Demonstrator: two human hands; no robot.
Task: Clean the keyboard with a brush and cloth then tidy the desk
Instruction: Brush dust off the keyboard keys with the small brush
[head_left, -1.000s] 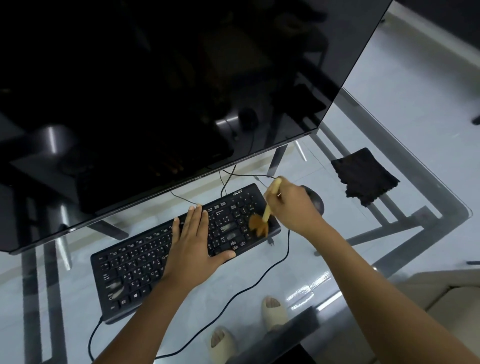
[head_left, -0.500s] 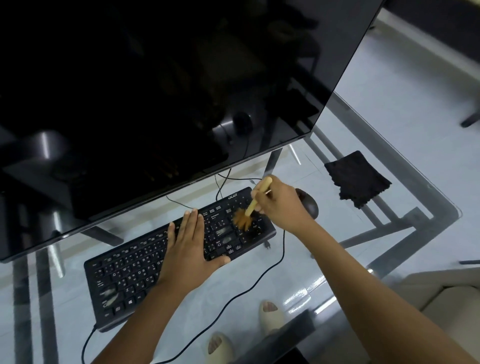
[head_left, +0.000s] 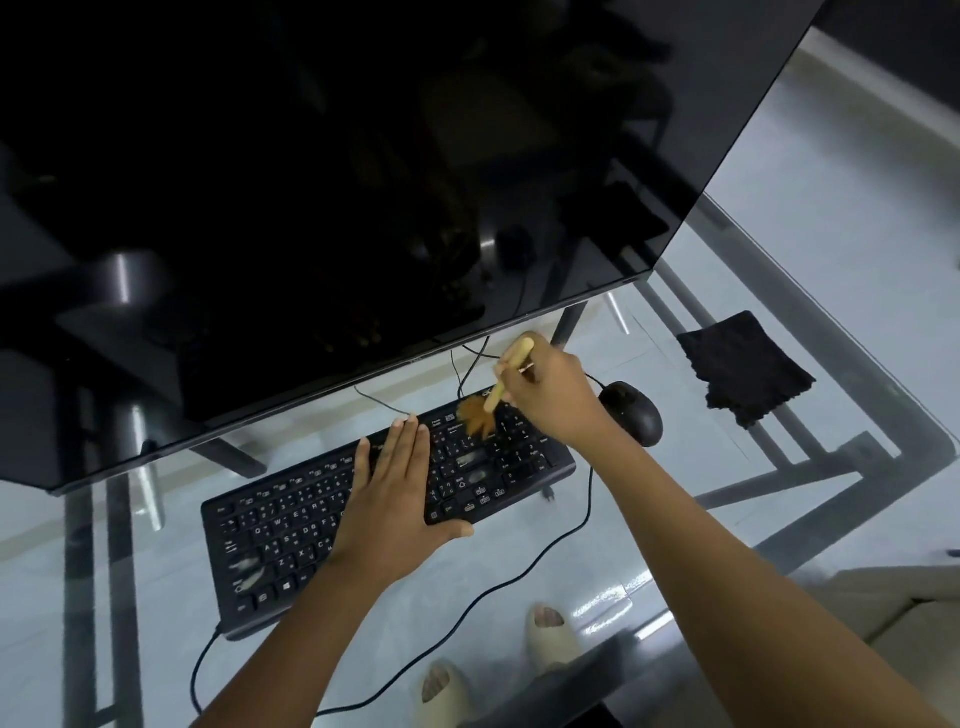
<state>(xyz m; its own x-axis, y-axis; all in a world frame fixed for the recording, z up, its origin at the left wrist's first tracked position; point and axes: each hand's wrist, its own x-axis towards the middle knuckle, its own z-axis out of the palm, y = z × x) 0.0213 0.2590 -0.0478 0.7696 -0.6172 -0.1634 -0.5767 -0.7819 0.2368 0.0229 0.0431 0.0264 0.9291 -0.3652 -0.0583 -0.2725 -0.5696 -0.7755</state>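
A: From the head camera, where does the brush sit relative to the keyboard?

B: At the far right end, over the top rows. The right hand pinches its pale wooden handle, fingers curled tight around it; the handle slants up and away toward the monitor, and the tan bristles splay flat on the keys.

A: And the keyboard's long axis?

B: It runs from near-left to far-right. I'd judge the next strokes should travel along that line, back toward the left hand.

A: What is that hand doing?

B: It lies palm down mid-keyboard, fingers straight and close together, thumb out over the near edge, bracing the board.

A: Materials?

B: Matte black plastic keys, some with pale smudges. The glass desk is slick, and feet in sandals show through it. The cloth, dark and coarse-woven, lies rumpled well to the right, beyond the rounded black mouse. The right hand is nearer to it.
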